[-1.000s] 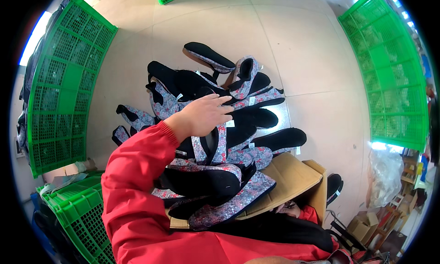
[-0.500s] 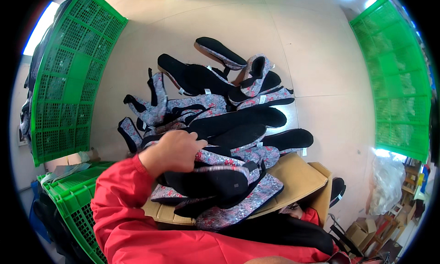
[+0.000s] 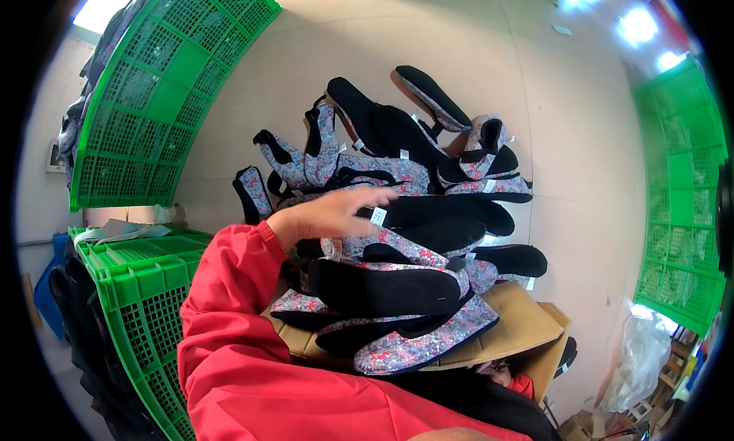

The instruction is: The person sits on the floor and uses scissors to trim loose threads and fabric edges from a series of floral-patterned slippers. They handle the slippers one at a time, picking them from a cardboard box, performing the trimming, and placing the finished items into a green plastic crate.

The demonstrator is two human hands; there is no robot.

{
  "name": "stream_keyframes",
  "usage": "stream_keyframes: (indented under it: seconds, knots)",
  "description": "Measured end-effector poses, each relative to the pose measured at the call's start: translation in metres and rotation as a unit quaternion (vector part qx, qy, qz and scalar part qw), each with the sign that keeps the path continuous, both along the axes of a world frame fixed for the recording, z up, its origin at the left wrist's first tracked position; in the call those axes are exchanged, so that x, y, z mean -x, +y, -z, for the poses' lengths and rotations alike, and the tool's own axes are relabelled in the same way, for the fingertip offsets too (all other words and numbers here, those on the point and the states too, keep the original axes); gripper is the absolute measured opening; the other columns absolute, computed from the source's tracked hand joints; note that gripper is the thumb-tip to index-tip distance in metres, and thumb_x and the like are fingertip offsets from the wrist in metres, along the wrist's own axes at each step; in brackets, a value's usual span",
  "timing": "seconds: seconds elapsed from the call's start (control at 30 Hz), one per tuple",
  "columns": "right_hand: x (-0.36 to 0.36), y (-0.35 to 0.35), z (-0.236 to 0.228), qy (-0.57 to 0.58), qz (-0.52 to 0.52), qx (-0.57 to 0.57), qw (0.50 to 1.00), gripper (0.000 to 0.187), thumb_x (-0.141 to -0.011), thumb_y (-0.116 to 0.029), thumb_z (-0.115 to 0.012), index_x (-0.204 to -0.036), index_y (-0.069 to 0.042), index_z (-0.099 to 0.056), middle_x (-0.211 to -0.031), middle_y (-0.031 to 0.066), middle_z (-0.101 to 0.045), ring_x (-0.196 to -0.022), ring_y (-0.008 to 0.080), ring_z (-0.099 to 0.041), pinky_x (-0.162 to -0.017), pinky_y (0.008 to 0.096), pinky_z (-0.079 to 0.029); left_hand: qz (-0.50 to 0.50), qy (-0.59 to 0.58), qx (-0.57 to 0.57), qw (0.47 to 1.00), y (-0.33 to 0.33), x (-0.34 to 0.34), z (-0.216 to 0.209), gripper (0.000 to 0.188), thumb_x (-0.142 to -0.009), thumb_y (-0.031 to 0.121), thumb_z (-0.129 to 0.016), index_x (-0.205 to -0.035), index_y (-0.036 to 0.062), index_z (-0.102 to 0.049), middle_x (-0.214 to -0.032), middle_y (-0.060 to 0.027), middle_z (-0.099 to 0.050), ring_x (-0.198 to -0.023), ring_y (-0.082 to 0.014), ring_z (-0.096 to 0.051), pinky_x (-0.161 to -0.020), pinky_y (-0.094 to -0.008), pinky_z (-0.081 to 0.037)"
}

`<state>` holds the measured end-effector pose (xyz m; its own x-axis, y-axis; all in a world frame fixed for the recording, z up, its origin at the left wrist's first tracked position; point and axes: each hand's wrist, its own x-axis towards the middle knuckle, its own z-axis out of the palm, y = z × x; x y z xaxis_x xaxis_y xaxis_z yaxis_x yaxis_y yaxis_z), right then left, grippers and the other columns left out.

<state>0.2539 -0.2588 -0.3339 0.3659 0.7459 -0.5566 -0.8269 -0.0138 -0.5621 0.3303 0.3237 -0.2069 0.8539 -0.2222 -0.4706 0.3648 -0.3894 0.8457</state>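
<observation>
My left hand [image 3: 332,214], in a red sleeve, hovers over the near left of a heap of shoes. Its fingers are stretched and apart, holding nothing, close to a white tag [image 3: 378,216]. The shoes are floral grey and red with black soles. Just below the hand a floral shoe [image 3: 409,250] and a sole-up shoe [image 3: 386,288] lie on the near part of the heap, over a cardboard flap [image 3: 501,322]. My right hand [image 3: 498,375] is low on the right, under the flap's edge beside floral material. Its fingers are mostly hidden.
Green plastic crates stand at left [image 3: 153,97] and right [image 3: 680,188], with another low crate [image 3: 145,311] by my left elbow. The heap lies on a pale tabletop [image 3: 589,135]. Clear plastic [image 3: 641,361] and cardboard pieces [image 3: 592,424] are at lower right.
My left hand has gone from curled fingers over the shoes to stretched, spread fingers. The view has shifted, so the heap and crates sit farther right. My right hand stays under the flap.
</observation>
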Motion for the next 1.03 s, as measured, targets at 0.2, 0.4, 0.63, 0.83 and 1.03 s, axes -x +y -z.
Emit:
stream_keyframes:
  seconds: [0.2,0.4,0.63,0.83,1.03]
  knots:
    - [0.001,-0.006,0.002,0.024,0.007,-0.003,1.000,0.011,-0.090,-0.001,-0.058,-0.095,0.006,-0.065,-0.101,0.0216,-0.069,-0.094,0.0286,-0.067,-0.080,0.0383,-0.053,-0.361,0.031,-0.280,0.889,0.090,0.002,0.090,0.072,-0.080,0.035,-0.073,-0.139,0.0038,-0.047,-0.129,-0.0193,-0.059,-0.124,-0.0317,-0.054,-0.101,-0.0428,-0.044]
    - [0.009,-0.015,0.007,0.043,0.035,-0.011,0.998,0.013,-0.092,0.000,-0.054,-0.097,0.007,-0.064,-0.101,0.0229,-0.068,-0.094,0.0300,-0.067,-0.081,0.0400,-0.054,-0.589,0.154,-0.142,0.781,0.173,0.030,0.226,0.090,-0.074,0.042,-0.079,-0.136,-0.0102,-0.040,-0.129,-0.0269,-0.056,-0.123,-0.0363,-0.053,-0.101,-0.0416,-0.042]
    - [0.026,-0.030,0.022,0.069,0.059,-0.030,0.995,0.017,-0.094,-0.001,-0.050,-0.101,0.010,-0.062,-0.098,0.0247,-0.068,-0.089,0.0328,-0.068,-0.080,0.0410,-0.055,-0.541,0.183,-0.023,0.821,0.146,0.020,0.208,0.055,-0.077,0.033,-0.076,-0.116,-0.0022,-0.062,-0.127,-0.0203,-0.061,-0.111,-0.0348,-0.061,-0.094,-0.0389,-0.046]
    - [0.025,-0.035,0.024,0.002,0.040,0.021,0.999,0.019,-0.094,-0.005,-0.053,-0.100,0.010,-0.063,-0.096,0.0242,-0.068,-0.087,0.0315,-0.068,-0.078,0.0404,-0.056,-0.103,0.046,-0.590,0.799,0.150,0.049,0.221,0.024,-0.078,0.007,-0.066,-0.102,0.0089,-0.069,-0.106,-0.0201,-0.068,-0.096,-0.0381,-0.064,-0.081,-0.0458,-0.051]
    - [0.022,-0.032,0.004,-0.024,0.004,0.014,1.000,0.021,-0.093,-0.009,-0.058,-0.100,0.009,-0.066,-0.097,0.0226,-0.069,-0.087,0.0328,-0.069,-0.076,0.0389,-0.056,-0.431,0.002,-0.284,0.857,0.196,0.103,0.178,0.017,-0.086,0.014,-0.061,-0.101,0.0068,-0.065,-0.093,-0.0140,-0.068,-0.087,-0.0300,-0.067,-0.073,-0.0436,-0.052]
